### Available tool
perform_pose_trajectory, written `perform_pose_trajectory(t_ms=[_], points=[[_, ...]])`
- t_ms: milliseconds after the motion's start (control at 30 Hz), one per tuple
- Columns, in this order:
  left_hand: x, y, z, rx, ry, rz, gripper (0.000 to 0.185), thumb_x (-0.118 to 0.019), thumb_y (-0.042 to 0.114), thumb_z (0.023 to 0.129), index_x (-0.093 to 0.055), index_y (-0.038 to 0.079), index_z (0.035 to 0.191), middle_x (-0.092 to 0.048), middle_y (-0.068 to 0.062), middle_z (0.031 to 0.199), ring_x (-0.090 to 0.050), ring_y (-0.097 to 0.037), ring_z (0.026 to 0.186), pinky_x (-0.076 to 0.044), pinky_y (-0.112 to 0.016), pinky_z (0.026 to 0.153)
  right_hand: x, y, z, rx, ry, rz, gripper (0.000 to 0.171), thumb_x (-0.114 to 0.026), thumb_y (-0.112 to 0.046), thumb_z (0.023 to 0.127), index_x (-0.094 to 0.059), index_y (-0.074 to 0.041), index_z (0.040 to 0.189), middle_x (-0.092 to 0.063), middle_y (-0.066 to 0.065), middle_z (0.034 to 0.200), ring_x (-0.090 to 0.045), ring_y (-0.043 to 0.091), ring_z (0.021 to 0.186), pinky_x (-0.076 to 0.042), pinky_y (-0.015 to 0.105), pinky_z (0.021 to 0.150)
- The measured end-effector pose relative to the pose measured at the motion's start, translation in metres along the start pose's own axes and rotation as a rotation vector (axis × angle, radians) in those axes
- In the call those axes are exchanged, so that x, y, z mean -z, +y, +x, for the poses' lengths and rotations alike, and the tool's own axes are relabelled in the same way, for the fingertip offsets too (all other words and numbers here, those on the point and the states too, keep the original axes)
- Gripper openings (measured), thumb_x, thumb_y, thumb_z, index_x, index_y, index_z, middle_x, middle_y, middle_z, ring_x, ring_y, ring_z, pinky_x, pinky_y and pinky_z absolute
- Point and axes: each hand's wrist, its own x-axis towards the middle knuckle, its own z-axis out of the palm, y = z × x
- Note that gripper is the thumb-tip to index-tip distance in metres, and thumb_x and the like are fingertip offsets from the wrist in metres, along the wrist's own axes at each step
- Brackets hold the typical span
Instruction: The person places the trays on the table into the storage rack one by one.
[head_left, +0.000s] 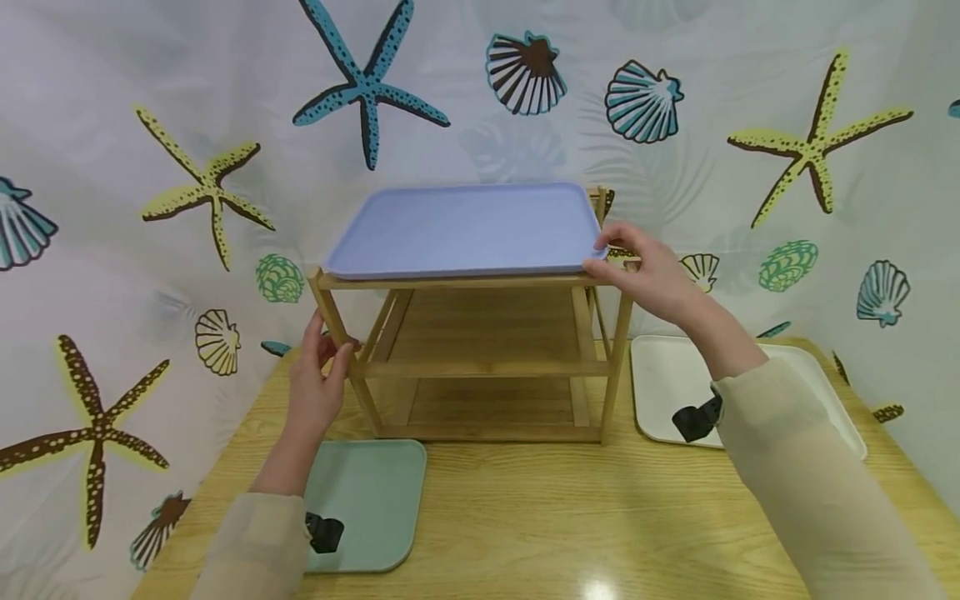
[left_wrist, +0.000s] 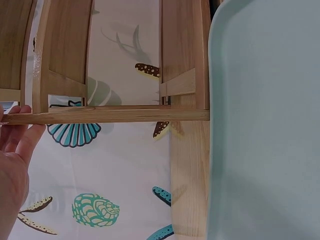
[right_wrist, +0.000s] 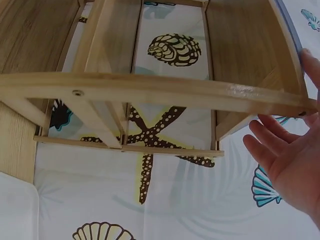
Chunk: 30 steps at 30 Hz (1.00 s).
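Note:
A lilac tray (head_left: pixel 465 225) lies flat on the top tier of a three-tier wooden rack (head_left: pixel 487 367) that stands on the table. My right hand (head_left: pixel 617 258) is at the tray's front right corner, with thumb and fingertips touching its rim. In the right wrist view that hand (right_wrist: pixel 285 165) has an open palm and spread fingers beside the rack's top rail (right_wrist: pixel 150 87), just under the tray's edge (right_wrist: pixel 289 30). My left hand (head_left: pixel 324 371) rests against the rack's front left post. Its fingers (left_wrist: pixel 15 135) lie nearly straight along the post (left_wrist: pixel 110 116).
A pale green tray (head_left: pixel 375 500) lies on the wooden table (head_left: pixel 540 517) at the front left, and also shows as the green tray (left_wrist: pixel 265 125) from the wrist. A white tray (head_left: pixel 667 375) lies right of the rack. A seashell-print curtain (head_left: pixel 750 125) closes off the back.

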Motion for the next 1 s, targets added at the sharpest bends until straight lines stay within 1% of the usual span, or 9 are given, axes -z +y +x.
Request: perform_pose_trajectory(t_ms=[133,300,467,533,667,733,800,900,1000], points=[[-0.003,-0.016,0.001,0.002,0.009,0.002,0.059,-0.055,-0.009,0.095,-0.032,0.001,0.148,-0.067,-0.024,0.093,-0.065,-0.024,0.09,-0.041,-0.01,0.088,-0.001,0.004,0.004,-0.027,0.044,0.032,0.029,-0.064,-0.026,0.095,-0.052,-0.005,0.111,-0.054,0.014,0.124,-0.045,0.032,0.125,-0.033,0.052,0.102],[-0.002,-0.021,0.001,0.029,-0.006,-0.027,0.059,-0.054,-0.004,0.097,-0.032,0.006,0.15,-0.067,-0.024,0.096,-0.057,0.002,0.094,-0.04,-0.012,0.092,-0.007,0.003,0.008,-0.028,0.083,0.015,0.027,-0.066,-0.026,0.094,-0.052,-0.004,0.102,-0.05,0.014,0.123,-0.047,0.032,0.121,-0.035,0.05,0.1],[-0.001,-0.022,0.001,0.05,-0.006,-0.028,0.059,-0.053,-0.003,0.097,-0.031,0.008,0.151,-0.066,-0.025,0.097,-0.054,0.007,0.095,-0.039,-0.012,0.092,-0.011,0.0,0.01,-0.015,0.095,0.006,0.027,-0.067,-0.025,0.093,-0.052,-0.003,0.098,-0.048,0.016,0.12,-0.048,0.032,0.118,-0.035,0.049,0.099],[-0.001,-0.022,0.002,0.059,-0.005,-0.026,0.06,-0.053,-0.002,0.098,-0.03,0.01,0.152,-0.065,-0.025,0.098,-0.054,0.008,0.096,-0.039,-0.012,0.092,-0.012,-0.001,0.009,-0.031,0.091,0.005,0.029,-0.067,-0.028,0.093,-0.054,-0.004,0.103,-0.047,0.015,0.126,-0.047,0.032,0.121,-0.037,0.049,0.1],[0.0,-0.021,0.002,0.069,-0.005,-0.035,0.061,-0.053,-0.002,0.098,-0.029,0.01,0.152,-0.065,-0.026,0.099,-0.054,0.008,0.096,-0.039,-0.011,0.092,-0.005,0.001,0.003,-0.041,0.098,0.059,0.042,-0.064,-0.029,0.095,-0.052,-0.006,0.127,-0.043,0.013,0.141,-0.043,0.034,0.129,-0.036,0.052,0.101],[0.0,-0.02,0.001,0.073,-0.008,-0.044,0.061,-0.052,-0.002,0.098,-0.029,0.01,0.152,-0.065,-0.026,0.099,-0.054,0.008,0.097,-0.039,-0.011,0.091,0.003,0.006,-0.007,-0.023,0.114,0.109,0.049,-0.062,-0.025,0.096,-0.046,-0.006,0.138,-0.042,0.012,0.144,-0.042,0.034,0.131,-0.036,0.053,0.102],[0.0,-0.018,0.001,0.077,-0.011,-0.047,0.06,-0.052,-0.003,0.098,-0.029,0.009,0.152,-0.066,-0.026,0.099,-0.055,0.008,0.096,-0.039,-0.01,0.09,0.011,0.015,-0.022,0.002,0.133,0.149,0.048,-0.06,-0.02,0.098,-0.043,-0.005,0.14,-0.044,0.012,0.142,-0.043,0.032,0.13,-0.036,0.051,0.103],[-0.002,-0.013,0.0,0.08,-0.013,-0.055,0.059,-0.052,-0.005,0.097,-0.03,0.006,0.151,-0.065,-0.027,0.098,-0.056,0.005,0.095,-0.039,-0.01,0.089,0.019,0.04,-0.055,0.008,0.137,0.14,0.045,-0.057,-0.014,0.099,-0.042,-0.001,0.139,-0.047,0.014,0.137,-0.046,0.031,0.126,-0.041,0.035,0.1],[-0.001,0.0,-0.002,0.075,-0.016,-0.059,0.059,-0.052,-0.008,0.096,-0.029,0.001,0.15,-0.064,-0.03,0.096,-0.058,-0.001,0.093,-0.04,-0.01,0.088,0.018,0.075,-0.094,-0.026,0.095,0.096,0.043,-0.057,-0.012,0.099,-0.043,-0.002,0.139,-0.05,0.016,0.133,-0.051,0.032,0.118,-0.042,0.019,0.09]])
